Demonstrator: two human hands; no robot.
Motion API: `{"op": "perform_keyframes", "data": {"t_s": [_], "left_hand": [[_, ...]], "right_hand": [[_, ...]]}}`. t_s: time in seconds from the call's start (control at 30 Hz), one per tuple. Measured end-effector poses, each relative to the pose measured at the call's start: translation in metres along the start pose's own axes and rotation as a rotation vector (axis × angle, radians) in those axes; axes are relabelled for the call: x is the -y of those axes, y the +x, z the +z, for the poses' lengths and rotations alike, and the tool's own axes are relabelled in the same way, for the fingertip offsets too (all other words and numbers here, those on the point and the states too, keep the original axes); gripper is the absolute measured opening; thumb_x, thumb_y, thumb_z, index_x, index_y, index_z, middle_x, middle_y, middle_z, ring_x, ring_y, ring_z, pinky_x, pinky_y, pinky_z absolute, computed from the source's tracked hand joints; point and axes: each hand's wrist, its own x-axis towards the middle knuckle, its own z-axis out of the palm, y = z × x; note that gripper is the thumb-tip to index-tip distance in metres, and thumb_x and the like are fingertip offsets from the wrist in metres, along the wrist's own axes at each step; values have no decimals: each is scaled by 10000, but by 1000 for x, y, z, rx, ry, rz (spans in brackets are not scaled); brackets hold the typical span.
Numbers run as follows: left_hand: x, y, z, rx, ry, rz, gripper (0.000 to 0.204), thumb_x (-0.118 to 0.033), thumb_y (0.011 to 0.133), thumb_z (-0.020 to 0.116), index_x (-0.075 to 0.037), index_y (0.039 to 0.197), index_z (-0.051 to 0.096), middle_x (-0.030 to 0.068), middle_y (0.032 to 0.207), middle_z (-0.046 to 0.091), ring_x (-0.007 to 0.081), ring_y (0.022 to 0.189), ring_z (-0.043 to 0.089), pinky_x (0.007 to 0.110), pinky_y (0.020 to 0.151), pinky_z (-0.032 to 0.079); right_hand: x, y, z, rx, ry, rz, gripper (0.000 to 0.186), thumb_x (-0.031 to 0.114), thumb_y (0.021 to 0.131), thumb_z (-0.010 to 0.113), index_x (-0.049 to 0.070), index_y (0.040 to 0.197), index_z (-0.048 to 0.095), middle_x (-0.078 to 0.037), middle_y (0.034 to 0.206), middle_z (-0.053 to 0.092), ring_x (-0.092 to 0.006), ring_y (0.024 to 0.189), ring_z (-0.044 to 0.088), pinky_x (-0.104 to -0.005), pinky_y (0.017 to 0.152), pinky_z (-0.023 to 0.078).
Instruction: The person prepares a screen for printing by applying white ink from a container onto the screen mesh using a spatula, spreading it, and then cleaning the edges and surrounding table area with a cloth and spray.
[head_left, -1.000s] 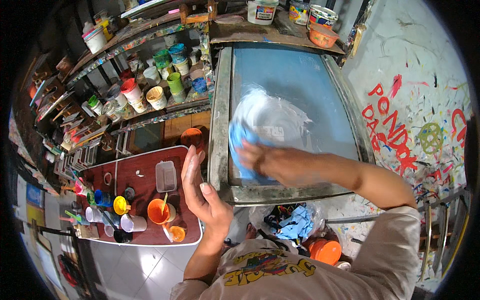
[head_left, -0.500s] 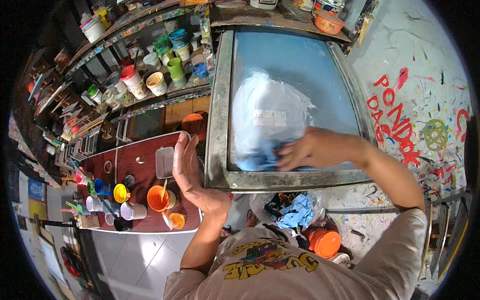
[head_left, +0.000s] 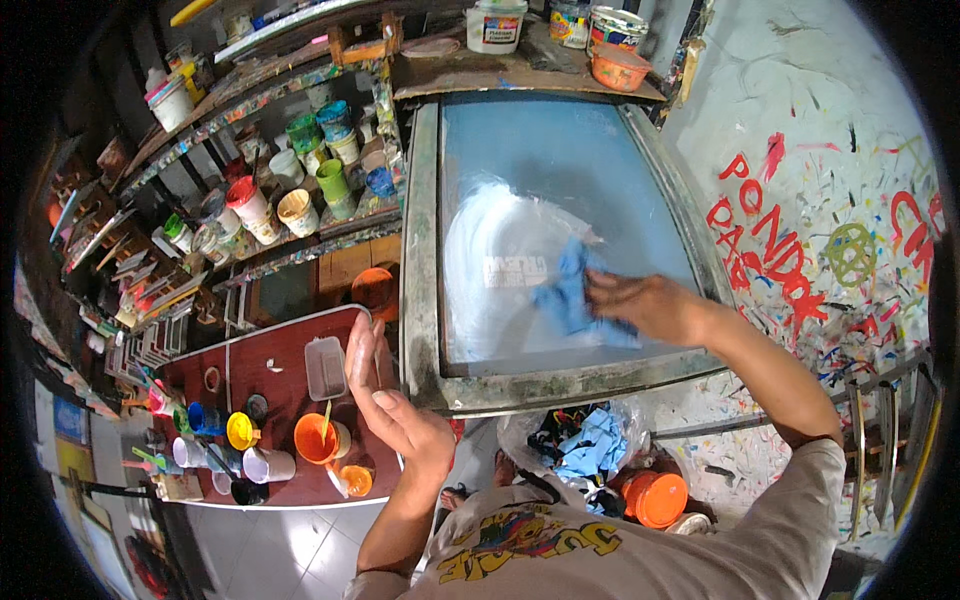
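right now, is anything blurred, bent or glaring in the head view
In the head view, the right hand and blue cloth look blurred, the left hand sharper; the frame bows; glare whitens part of the tiled floor; the corners are black.

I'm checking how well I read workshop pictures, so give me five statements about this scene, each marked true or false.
1. The right hand holds a blue cloth over the screen. True.
2. The left hand is holding nothing. True.
3. The screen is spotless. False: a white smear lies on it.
4. A yellowish stick stands in an orange cup on the red table. True.
5. The red table is right of the screen. False: it is to the left.
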Motion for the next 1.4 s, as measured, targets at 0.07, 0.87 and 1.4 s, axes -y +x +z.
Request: {"op": "perform_keyframes", "data": {"t_s": [0.07,0.87,1.4], "left_hand": [[-1,-1,1,26,-28,-14,589,-407,1099,210,43,1447,361,239,1520,392,367,1372,452,488,1167,339],[-3,-1,7,16,-31,22,525,-376,1083,300,54,1362,411,265,1426,440,373,1332,473,503,1138,373],[5,-1,0,0,19,65,510,-361,1096,244,38,1359,421,231,1442,464,329,1342,465,477,1152,351]], "right_hand": [[-21,5,5,-102,-33,83,607,-24,830,557,93,1425,522,-78,1580,397,-305,1500,286,-428,1148,406],[-78,67,3,-282,85,144,443,170,1044,437,13,1457,464,-164,1574,379,-337,1510,241,-446,1232,243],[-22,153,1,-273,267,-107,428,12,986,403,58,1392,527,-221,1513,431,-366,1400,423,-435,1199,323]]}}
